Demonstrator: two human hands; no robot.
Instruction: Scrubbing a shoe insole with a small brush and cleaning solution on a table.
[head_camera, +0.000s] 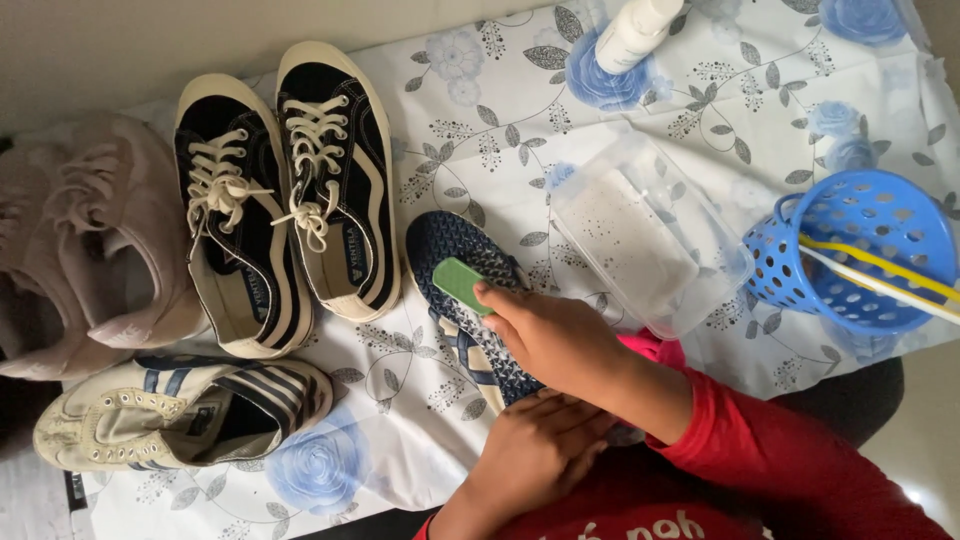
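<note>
A dark blue flip-flop sandal (443, 243) lies sole up on a white cloth with blue flowers (720, 110). My right hand (552, 335), in a red sleeve, grips a small green scrubber (459, 283) and presses it on the sandal's textured sole. My left hand (535, 452) rests closed on the sandal's near end and holds it down. A pink object (655, 350) peeks out beside my right wrist, mostly hidden.
A pair of black sneakers with white laces (285, 210) stands left of the sandal. Further left are pale pink shoes (90, 240) and a cream striped sneaker (180, 410). A clear plastic tub (640, 235), a blue perforated basket (865, 250) and a white bottle (635, 30) lie to the right.
</note>
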